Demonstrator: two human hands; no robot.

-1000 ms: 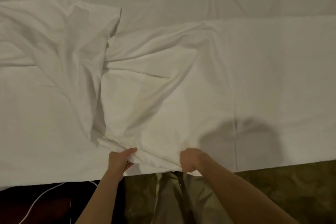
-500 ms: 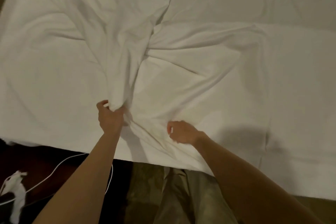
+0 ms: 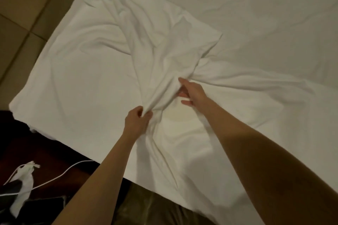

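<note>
Beyond the bed's left edge, beige floor tiles (image 3: 22,14). Lower left, on a dark surface, a thin white cable (image 3: 54,179) trailing beside a small white drawstring pouch (image 3: 23,181), both well apart from the hands.

Spread over the near left corner of the bed (image 3: 274,5): a white sheet (image 3: 82,78), plain and creased, flat toward its edges and drawn up into a twisted ridge in the middle. Long folds fanning out from that ridge to the far left and to the right. A faint yellowish patch on the fabric just nearer than the bunch, between the two wrists.

Left hand (image 3: 136,122): fingers curled, thumb and fingers pinching the near end of the ridge, held a little above the bed. Right hand (image 3: 192,94), just beyond and to the right: fingers stretched out and slightly apart, tips pushed against and partly under the gathered cloth, thumb free, no closed grip showing. Bare forearms reaching in from the near edge, the right one lying across the sheet's near half.
</note>
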